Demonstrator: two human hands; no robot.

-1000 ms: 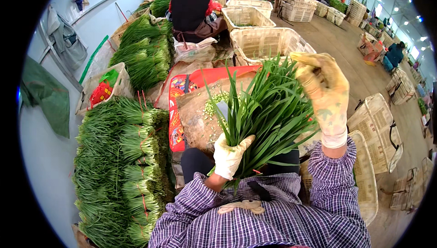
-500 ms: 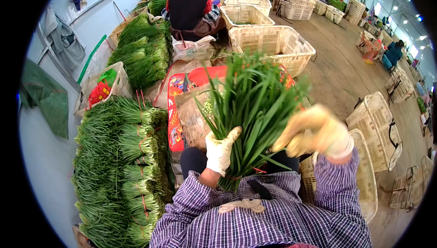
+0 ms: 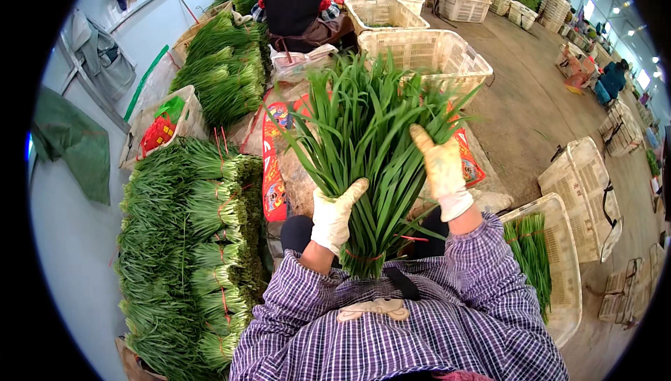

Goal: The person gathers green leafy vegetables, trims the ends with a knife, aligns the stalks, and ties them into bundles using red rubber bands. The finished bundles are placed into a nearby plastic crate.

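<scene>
A large bunch of leafy green chives stands over my lap, leaf tips pointing away and spread wide. Around its lower end runs a thin red tie. My left hand, in a pale work glove, grips the bunch low on its left side, with the thumb across the leaves. On the right, my right hand, in a yellowed glove, lies against the leaves with its fingers stretched out; its thumb is hidden.
Tied chive bundles are stacked at my left. A white crate holding more chives stands at my right. Ahead are a red patterned mat, an open crate and a seated person.
My right hand has moved up and inward from beside the bunch to rest against its leaves. The bunch is fanned wider. Chives in the right crate are now uncovered.
</scene>
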